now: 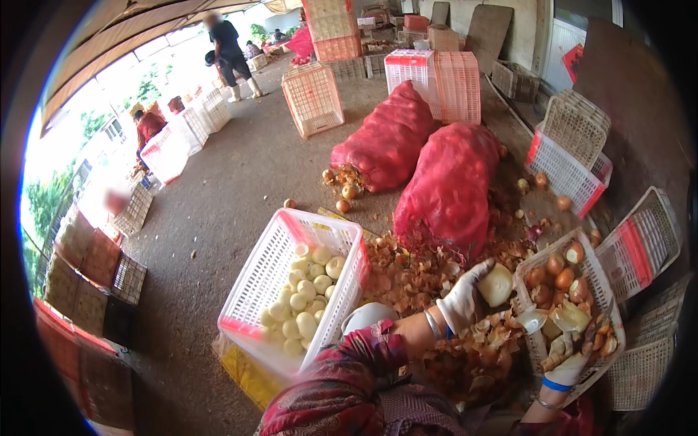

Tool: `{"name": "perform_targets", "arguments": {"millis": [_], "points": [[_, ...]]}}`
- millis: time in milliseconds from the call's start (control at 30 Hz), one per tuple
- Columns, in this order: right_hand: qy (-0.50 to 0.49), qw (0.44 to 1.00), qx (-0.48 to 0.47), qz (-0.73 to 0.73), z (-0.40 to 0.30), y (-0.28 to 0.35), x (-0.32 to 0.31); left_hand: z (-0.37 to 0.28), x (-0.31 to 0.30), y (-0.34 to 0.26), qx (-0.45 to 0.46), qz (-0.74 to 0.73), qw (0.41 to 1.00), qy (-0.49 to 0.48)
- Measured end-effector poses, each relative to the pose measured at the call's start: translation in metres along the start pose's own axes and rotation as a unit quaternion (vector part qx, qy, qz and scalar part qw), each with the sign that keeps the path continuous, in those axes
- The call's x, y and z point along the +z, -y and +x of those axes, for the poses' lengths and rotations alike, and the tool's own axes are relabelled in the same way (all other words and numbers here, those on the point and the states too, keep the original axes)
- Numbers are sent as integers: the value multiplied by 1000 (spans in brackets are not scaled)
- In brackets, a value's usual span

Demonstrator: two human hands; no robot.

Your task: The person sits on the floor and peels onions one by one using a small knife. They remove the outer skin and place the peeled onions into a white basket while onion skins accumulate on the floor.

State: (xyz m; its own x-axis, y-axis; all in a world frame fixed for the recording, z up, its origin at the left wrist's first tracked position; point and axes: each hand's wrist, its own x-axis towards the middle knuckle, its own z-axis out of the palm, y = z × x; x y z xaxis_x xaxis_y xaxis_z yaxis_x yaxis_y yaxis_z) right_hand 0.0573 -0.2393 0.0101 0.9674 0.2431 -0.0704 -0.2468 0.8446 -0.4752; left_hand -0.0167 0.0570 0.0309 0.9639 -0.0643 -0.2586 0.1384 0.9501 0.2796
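My left hand point(461, 302), in a soiled white glove, is closed around a pale peeled onion point(495, 285) above a heap of loose onion skins point(414, 272). Gloved as well, my right hand point(567, 357) is over a white plastic crate point(591, 376) at the right. Its fingers curl around a slim dark tool point(591, 333), which looks like a knife; the grip is partly hidden. Brown unpeeled onions point(564, 279) and pieces of onion skin point(570, 318) lie in that crate. Left of my arms, a larger white plastic crate point(248, 289) holds many peeled onions point(306, 324).
Two full red mesh sacks point(390, 136) lie ahead, with loose onions point(343, 206) spilled beside them. Plastic crates point(312, 101) stand around the floor and along the right side point(638, 250). Farther off, one person point(226, 46) is standing and another point(149, 125) is beside crates.
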Motion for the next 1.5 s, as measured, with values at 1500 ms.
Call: {"name": "perform_targets", "arguments": {"millis": [1500], "points": [[210, 789, -108, -567, -45, -77, 86, -40, 12, 1, 251, 398, 870, 146]]}}
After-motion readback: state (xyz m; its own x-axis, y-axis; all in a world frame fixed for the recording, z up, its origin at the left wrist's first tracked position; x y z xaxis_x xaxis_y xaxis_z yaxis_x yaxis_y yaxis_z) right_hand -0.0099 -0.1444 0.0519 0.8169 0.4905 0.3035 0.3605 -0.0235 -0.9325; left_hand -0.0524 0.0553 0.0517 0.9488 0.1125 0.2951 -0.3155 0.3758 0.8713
